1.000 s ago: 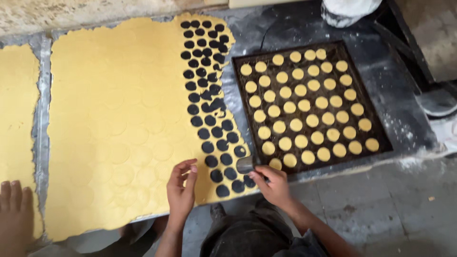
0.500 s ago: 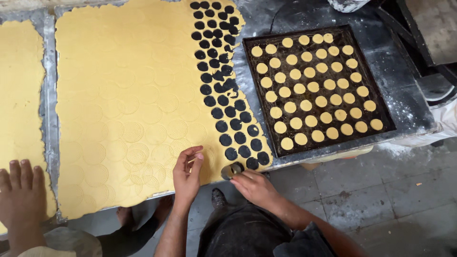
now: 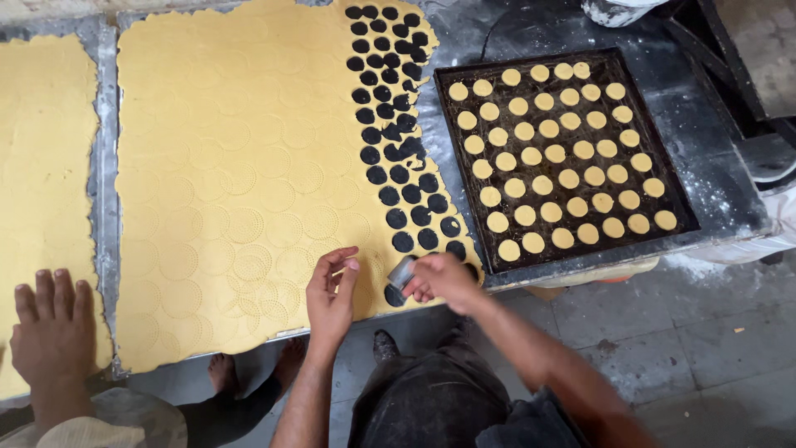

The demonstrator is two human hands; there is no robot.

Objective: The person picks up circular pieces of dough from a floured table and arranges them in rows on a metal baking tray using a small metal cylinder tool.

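A wide yellow dough sheet (image 3: 232, 174) lies rolled out on the dark work table, with several round holes cut along its right side. My right hand (image 3: 439, 278) grips a small round metal cutter (image 3: 401, 273) at the sheet's near right corner, just above a fresh hole. My left hand (image 3: 330, 297) rests beside it, fingers curled over the dough's near edge, holding nothing. To the right stands a dark baking tray (image 3: 676, 178) filled with several rows of round dough discs (image 3: 551, 158).
A second dough sheet (image 3: 41, 166) covers the far left of the table, and another person's hand (image 3: 54, 328) lies flat on it. Bare feet (image 3: 220, 373) stand under the table edge. Grey floor tiles (image 3: 663, 348) lie to the right.
The view has shifted so the table sits higher. My right hand has lifted the cutter off the dough's corner, leaving a new hole. My left hand stays beside it.
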